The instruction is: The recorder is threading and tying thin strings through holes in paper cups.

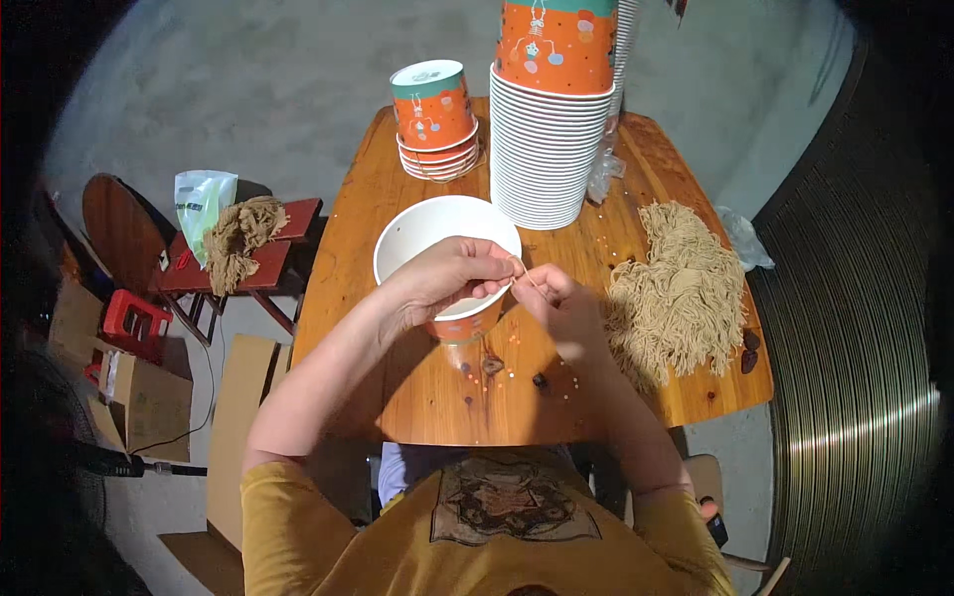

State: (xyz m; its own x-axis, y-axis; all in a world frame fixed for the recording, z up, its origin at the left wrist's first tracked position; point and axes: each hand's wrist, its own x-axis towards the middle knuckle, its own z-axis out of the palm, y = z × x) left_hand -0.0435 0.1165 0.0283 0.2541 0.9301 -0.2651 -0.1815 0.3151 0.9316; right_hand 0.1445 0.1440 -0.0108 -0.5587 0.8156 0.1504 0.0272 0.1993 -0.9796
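Your left hand and right hand pinch one string over the cup, strings piled rightward

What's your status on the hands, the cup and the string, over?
Left hand gripping cup rim. Right hand pinching string at the rim. String pile right, cup stack behind; nothing in the way.

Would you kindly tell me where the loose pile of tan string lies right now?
In the head view, the loose pile of tan string lies on the wooden table's right side, beside the right hand.
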